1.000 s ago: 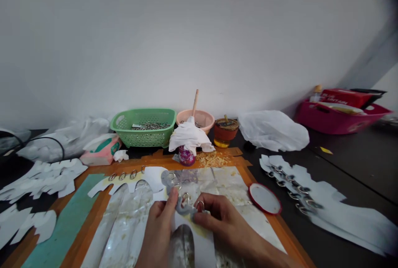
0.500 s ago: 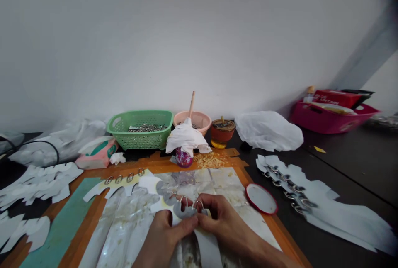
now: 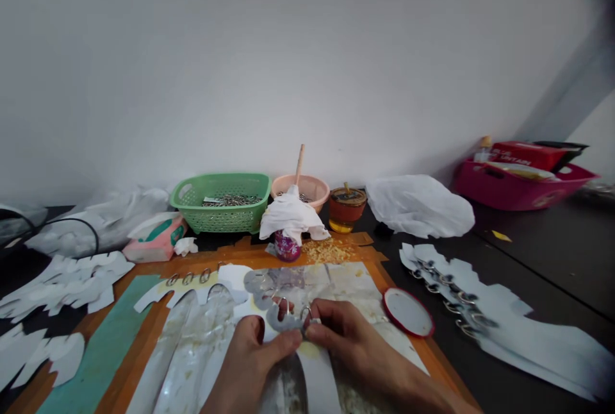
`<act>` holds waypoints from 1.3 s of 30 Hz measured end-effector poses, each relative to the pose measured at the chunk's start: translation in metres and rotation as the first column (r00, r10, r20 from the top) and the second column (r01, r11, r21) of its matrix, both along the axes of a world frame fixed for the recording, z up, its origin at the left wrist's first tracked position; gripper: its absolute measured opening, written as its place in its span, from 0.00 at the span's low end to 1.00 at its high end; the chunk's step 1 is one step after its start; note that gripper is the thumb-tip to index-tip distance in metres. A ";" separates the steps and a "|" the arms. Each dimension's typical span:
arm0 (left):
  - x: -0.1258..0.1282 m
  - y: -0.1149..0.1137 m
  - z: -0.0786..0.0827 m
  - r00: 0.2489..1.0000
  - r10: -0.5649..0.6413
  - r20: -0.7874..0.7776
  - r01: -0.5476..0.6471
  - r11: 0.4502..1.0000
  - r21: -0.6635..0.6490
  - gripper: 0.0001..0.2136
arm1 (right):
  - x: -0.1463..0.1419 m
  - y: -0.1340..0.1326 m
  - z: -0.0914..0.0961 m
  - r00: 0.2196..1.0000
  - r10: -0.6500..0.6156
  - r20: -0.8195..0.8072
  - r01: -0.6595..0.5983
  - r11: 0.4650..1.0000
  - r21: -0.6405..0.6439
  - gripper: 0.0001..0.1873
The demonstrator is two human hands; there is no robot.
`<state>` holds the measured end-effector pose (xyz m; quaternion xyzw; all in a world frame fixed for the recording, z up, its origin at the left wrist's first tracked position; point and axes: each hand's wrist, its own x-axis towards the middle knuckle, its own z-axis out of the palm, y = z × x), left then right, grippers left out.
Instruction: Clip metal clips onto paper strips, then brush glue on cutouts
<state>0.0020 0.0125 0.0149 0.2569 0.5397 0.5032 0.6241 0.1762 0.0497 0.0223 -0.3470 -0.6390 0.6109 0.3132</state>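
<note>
Both hands work on a white scalloped strip point(image 3: 319, 382) that carries grey tabs and metal rings. My left hand point(image 3: 257, 353) pinches the strip, its thumb over a grey tab point(image 3: 283, 322) beside an upright ring point(image 3: 284, 305). Right of it, my right hand point(image 3: 353, 343) is closed, thumb and fingertips together at the strip's edge by another ring point(image 3: 306, 313). Its fingers partly cover what they grip. A yellowish patch shows on the strip just below the thumbs. Touching or close behind lies another white piece point(image 3: 154, 295) with several rings along its top edge.
A green basket point(image 3: 221, 214) of metal parts, a pink bowl point(image 3: 314, 193), a cloth-covered purple jar point(image 3: 287, 247) and an amber jar point(image 3: 346, 209) stand behind. A red-rimmed lid point(image 3: 408, 313) lies right, near ringed white pieces point(image 3: 519, 331). White cut-outs point(image 3: 62, 282) are stacked left.
My right hand has shifted slightly right, leaving a small gap between the thumbs. The yellowish patch on the strip below them shows more. The whole view has moved a little.
</note>
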 end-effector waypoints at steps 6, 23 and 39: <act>-0.004 0.000 -0.003 0.998 -0.031 0.051 0.030 0.999 0.031 0.26 | 0.001 -0.002 -0.001 0.999 0.029 0.019 -0.030 1.000 0.008 0.28; 0.011 -0.011 -0.008 0.962 -0.032 -0.270 0.076 0.985 0.153 0.13 | -0.015 -0.004 -0.010 0.982 -0.158 -0.101 0.139 0.974 -0.178 0.26; 0.019 -0.008 0.004 0.970 -0.233 -0.068 0.239 0.963 0.122 0.13 | -0.014 -0.008 -0.008 0.937 -0.270 -0.221 0.179 0.915 -0.362 0.22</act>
